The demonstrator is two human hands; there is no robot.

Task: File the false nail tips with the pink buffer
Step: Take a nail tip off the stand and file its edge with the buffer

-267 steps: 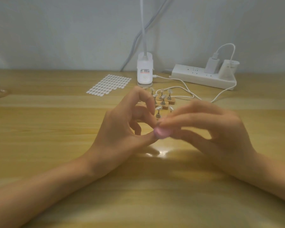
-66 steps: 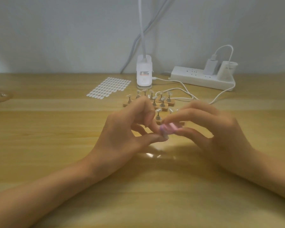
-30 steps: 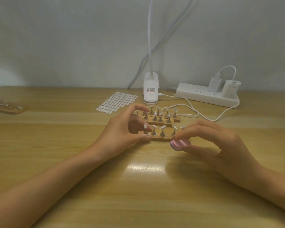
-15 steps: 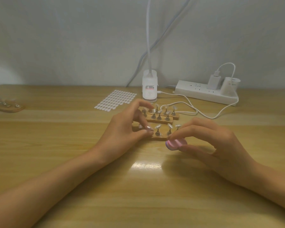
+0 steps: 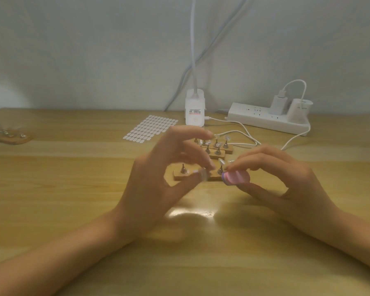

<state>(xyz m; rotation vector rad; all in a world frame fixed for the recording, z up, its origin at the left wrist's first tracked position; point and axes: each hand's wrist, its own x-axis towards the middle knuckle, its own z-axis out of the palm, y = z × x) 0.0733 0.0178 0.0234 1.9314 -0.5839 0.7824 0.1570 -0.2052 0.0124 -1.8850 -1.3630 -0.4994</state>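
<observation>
My left hand [image 5: 158,180] hovers over the near wooden holder [image 5: 181,176] and pinches a clear false nail tip [image 5: 203,175] between thumb and fingers; motion blurs it. My right hand [image 5: 286,178] grips the pink buffer [image 5: 236,177] between thumb and fingertips, just right of that tip. On the near holder stand a bare metal peg [image 5: 182,169] and a peg with a nail tip [image 5: 221,165]. The far holders [image 5: 219,150] carry several more tips on pegs, partly hidden by my left fingers.
A sheet of white adhesive tabs [image 5: 151,127] lies at the back left of the wooden table [image 5: 73,189]. Behind stand a white lamp base [image 5: 195,111] and a power strip [image 5: 267,118] with cables. Another wooden holder [image 5: 9,135] sits far left.
Both hands left off rubbing buffer on tip. My left hand reached to the near holder and now lifts a tip off it; a peg stands bare. My right hand kept the buffer nearby.
</observation>
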